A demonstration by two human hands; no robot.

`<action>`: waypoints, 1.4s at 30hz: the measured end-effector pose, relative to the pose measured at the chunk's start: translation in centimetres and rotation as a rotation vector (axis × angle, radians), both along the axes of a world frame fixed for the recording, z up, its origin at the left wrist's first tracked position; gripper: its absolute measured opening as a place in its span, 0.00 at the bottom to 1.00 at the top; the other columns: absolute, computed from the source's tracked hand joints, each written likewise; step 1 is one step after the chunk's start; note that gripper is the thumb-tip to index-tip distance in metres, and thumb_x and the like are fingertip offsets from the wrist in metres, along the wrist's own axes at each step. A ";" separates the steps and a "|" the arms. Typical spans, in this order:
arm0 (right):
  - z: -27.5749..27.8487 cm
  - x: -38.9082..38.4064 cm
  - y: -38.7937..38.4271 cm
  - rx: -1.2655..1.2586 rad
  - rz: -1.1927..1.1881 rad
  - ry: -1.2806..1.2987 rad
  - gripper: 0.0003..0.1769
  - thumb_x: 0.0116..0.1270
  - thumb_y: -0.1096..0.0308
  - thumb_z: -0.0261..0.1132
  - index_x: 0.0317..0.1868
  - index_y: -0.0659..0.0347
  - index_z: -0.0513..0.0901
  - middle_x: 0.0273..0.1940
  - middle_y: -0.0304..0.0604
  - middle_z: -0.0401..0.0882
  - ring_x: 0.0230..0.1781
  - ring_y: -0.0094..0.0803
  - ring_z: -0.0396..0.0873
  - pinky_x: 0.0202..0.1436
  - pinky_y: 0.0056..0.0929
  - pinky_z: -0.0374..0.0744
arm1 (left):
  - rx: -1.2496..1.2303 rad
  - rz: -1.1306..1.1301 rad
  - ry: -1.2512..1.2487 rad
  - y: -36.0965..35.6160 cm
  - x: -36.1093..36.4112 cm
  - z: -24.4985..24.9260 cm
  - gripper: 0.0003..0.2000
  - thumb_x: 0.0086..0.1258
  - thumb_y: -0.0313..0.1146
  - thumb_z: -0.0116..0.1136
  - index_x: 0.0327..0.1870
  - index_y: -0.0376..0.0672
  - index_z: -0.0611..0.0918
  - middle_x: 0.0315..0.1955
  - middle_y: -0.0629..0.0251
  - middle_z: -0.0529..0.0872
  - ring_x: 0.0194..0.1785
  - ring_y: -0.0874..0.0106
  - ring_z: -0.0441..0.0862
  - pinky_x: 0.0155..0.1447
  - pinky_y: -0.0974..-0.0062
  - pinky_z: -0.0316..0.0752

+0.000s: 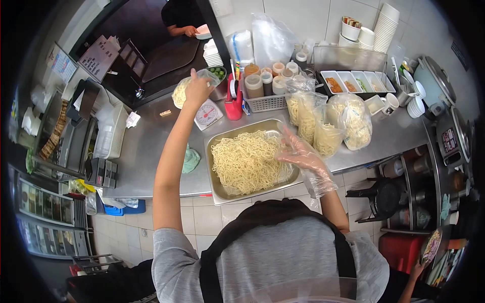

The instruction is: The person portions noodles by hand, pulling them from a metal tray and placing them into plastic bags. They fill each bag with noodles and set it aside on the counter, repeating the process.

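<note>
My left hand (199, 91) reaches to the weighing scale (207, 115), its fingers closed on a clear plastic bag of noodles (180, 94) over the scale's top. A large metal tray (218, 194) on the counter holds a loose heap of pale noodles (247, 160). At the tray's right side is my right hand (302, 152), in a clear plastic glove, fingers spread beside the noodles and nothing held. Several filled noodle bags (327, 139) stand right of the tray.
Behind the tray are a red holder (234, 98) and a basket of sauce bottles (273, 103). A green cloth (191, 159) lies left of the tray. Topping containers (353, 83) stand back right. Another person's hand (190, 31) shows through the opening; one more holds a bowl (432, 246) lower right.
</note>
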State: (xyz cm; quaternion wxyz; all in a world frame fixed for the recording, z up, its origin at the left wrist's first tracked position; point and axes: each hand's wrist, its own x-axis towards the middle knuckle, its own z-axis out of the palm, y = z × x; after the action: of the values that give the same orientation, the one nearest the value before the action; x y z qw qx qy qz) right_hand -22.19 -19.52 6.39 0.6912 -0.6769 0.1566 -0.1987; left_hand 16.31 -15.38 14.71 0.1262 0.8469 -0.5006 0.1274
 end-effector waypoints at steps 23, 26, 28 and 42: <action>-8.9 11.2 5.1 -0.790 0.203 0.195 0.36 0.55 0.58 0.69 0.66 0.50 0.70 0.69 0.59 0.56 0.72 0.53 0.55 0.73 0.47 0.55 | -0.927 -0.219 1.285 18.7 -6.4 4.1 0.25 0.62 0.15 0.54 0.64 0.30 0.70 0.59 0.55 0.77 0.32 0.85 0.77 0.34 0.89 0.76; -5.7 9.5 3.6 -0.601 0.025 -0.179 0.29 0.51 0.62 0.69 0.55 0.56 0.75 0.56 0.52 0.70 0.62 0.49 0.67 0.63 0.45 0.68 | -0.907 -0.135 1.238 21.8 -9.4 3.6 0.25 0.60 0.13 0.54 0.62 0.29 0.72 0.61 0.52 0.75 0.34 0.85 0.78 0.32 0.90 0.76; -3.5 10.9 1.9 -0.663 0.061 -0.277 0.31 0.50 0.64 0.71 0.57 0.56 0.75 0.56 0.50 0.71 0.60 0.48 0.69 0.63 0.43 0.68 | -0.885 -0.080 1.215 23.7 -10.9 3.0 0.25 0.60 0.13 0.54 0.62 0.30 0.72 0.62 0.52 0.74 0.36 0.85 0.79 0.32 0.90 0.76; 10.5 9.7 2.2 -0.922 0.128 -0.160 0.26 0.48 0.74 0.70 0.51 0.58 0.78 0.52 0.49 0.74 0.59 0.45 0.71 0.65 0.40 0.69 | -0.972 0.113 1.044 29.0 -15.4 1.4 0.25 0.61 0.15 0.54 0.63 0.35 0.73 0.64 0.54 0.73 0.34 0.88 0.78 0.30 0.92 0.76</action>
State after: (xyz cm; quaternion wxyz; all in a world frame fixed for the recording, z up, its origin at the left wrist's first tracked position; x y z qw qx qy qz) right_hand -12.51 -17.29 16.87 0.3391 -0.9042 -0.0436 -0.2560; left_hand 0.88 13.63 16.14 0.7056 0.6699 -0.2167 -0.0794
